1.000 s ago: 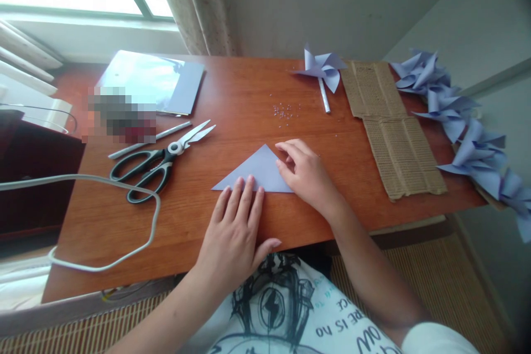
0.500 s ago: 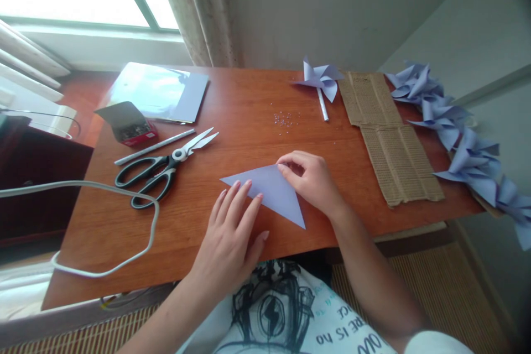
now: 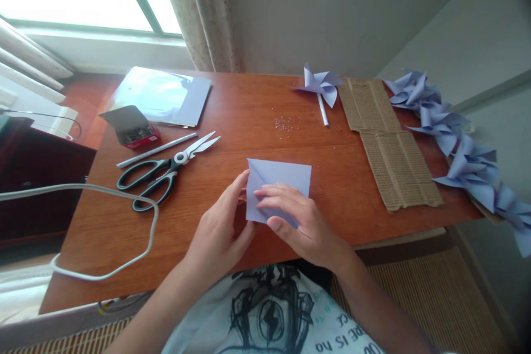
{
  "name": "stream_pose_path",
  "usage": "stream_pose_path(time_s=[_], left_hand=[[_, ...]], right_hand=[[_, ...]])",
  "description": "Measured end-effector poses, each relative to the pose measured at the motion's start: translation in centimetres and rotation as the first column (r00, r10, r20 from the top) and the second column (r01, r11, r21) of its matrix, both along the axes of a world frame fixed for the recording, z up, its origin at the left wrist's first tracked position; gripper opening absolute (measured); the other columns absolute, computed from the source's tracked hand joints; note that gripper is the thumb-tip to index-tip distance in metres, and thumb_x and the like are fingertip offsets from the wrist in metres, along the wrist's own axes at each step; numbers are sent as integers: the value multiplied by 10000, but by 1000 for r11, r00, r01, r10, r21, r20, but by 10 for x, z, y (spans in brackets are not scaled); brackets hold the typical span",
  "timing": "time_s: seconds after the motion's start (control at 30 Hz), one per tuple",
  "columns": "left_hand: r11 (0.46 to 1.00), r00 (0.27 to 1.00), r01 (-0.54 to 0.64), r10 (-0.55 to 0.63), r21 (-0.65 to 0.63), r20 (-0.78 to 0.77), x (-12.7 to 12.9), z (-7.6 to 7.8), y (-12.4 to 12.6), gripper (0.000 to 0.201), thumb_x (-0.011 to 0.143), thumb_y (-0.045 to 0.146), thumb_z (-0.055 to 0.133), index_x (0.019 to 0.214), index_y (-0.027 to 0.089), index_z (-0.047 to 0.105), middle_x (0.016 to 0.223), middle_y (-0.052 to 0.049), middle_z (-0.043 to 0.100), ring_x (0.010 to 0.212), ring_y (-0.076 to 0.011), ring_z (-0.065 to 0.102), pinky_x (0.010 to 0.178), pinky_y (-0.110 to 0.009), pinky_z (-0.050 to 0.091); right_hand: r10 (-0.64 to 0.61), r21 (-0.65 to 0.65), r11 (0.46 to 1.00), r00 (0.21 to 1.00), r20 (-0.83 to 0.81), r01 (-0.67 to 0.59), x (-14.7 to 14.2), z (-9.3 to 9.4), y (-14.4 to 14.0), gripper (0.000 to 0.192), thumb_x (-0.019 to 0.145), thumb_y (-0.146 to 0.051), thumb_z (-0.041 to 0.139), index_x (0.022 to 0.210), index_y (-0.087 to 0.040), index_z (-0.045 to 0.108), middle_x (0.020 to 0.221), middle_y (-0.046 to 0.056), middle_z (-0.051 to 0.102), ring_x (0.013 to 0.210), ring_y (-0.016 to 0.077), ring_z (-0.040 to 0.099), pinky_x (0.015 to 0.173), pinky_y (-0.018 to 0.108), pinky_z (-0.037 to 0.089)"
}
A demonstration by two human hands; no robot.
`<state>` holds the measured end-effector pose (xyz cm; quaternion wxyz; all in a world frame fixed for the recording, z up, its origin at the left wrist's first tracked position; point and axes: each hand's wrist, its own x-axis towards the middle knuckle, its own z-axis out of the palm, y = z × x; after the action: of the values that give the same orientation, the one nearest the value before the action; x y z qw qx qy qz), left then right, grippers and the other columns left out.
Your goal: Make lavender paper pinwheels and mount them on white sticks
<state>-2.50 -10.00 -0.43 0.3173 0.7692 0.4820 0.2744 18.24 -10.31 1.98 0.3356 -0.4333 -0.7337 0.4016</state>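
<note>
Both forearms come up from the bottom edge and meet near the front middle of the table (image 3: 232,105); the left hand (image 3: 219,227) lies with its palm turned inward, its fingers curled against the left edge of the lilac paper sheet (image 3: 282,177), thumb side up; the right hand (image 3: 298,221) lies flat across the sheet's near half, fingers stretched leftward and pressing down, so neither hand is closed into a fist and both are in contact with the paper; the sheet lies opened out as a rough square with a diagonal crease showing at its far left corner, its far half uncovered and its near edge hidden under the right hand.

Well to the left lie black-handled scissors (image 3: 166,171), blades apart, with a thin white stick (image 3: 155,150) just behind them; behind those stands a small open box (image 3: 131,128) with small dark things inside, too small to tell what; a shiny folder (image 3: 160,95) lies at the far left corner; a white cable (image 3: 103,193) loops over the left part of the table.

At the far side lies a finished paper pinwheel (image 3: 319,87) on a white stick; beside it lie corrugated cardboard strips (image 3: 390,144); beyond the right edge, a row of more pinwheels (image 3: 456,138); small beads (image 3: 284,123) are scattered behind the sheet.
</note>
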Motion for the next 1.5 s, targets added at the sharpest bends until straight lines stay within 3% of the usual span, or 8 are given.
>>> stream_pose_path(time_s=[0.17,0.37,0.53,0.67,0.83,1.0,1.23,1.5], left_hand=[[974,948,96,-27,206,-316,-13,1,1,664,826,70,515,1479,166,450,1661,-179,272,1472,-349,393,1142,-513,454],[879,880,334,-161,340,-447,-12,5,-7,542,895,90,517,1433,163,524,1593,-177,432,1490,-319,381,1240,-549,294],[858,868,356,-157,370,-471,-9,-1,-5,391,938,112,511,1307,152,633,1573,-182,464,1447,-298,459,1256,-552,251],[860,857,352,-138,369,-497,-7,-7,-1,384,957,141,490,1306,159,650,1433,-138,625,1370,-306,543,1253,-591,214],[839,836,403,-175,366,-520,-7,-9,1,326,1001,160,466,1224,164,703,1358,-64,692,1311,-292,596,1209,-499,327],[841,853,395,-187,370,-487,-15,-7,4,316,1014,173,475,1247,177,687,1374,-26,683,1274,-270,630,1157,-463,381],[901,926,293,-185,319,-328,-23,-5,12,276,993,178,486,1180,168,689,1264,-62,743,1171,-227,691,1071,-405,466],[960,967,167,-115,224,-226,-24,-1,12,297,979,212,529,1252,163,637,1196,-90,751,1091,-234,705,991,-382,536]], right_hand=[[11,34,999,994,106,-14,-2,-14,-2,253,1008,-264,537,1227,-236,661,1423,74,645,1387,233,534,1221,522,352],[-43,21,999,992,119,41,-11,-26,-3,536,965,-202,550,1491,-200,451,1531,152,526,1466,261,440,1218,535,384],[-41,5,999,993,111,40,-12,-25,-5,632,922,-107,479,1538,-184,360,1570,171,465,1473,250,428,1222,512,386],[-47,7,999,988,146,47,-7,-22,-1,630,887,-64,457,1508,-156,407,1505,171,537,1415,246,499,1200,487,423],[81,94,989,951,298,-113,7,-24,8,538,886,-18,426,1386,-164,561,1422,133,628,1387,237,531,1194,484,425],[195,75,969,917,349,-234,28,-21,13,426,1006,-219,491,1426,-172,545,1422,125,637,1408,252,514,1189,486,410],[335,10,941,937,102,-338,52,-23,13,754,925,-723,481,1466,-199,522,1453,152,610,1435,314,476,1192,518,370],[36,-35,999,997,65,-34,40,-27,6,277,989,-360,600,1233,-254,675,1160,61,776,1076,224,720,969,358,544]])
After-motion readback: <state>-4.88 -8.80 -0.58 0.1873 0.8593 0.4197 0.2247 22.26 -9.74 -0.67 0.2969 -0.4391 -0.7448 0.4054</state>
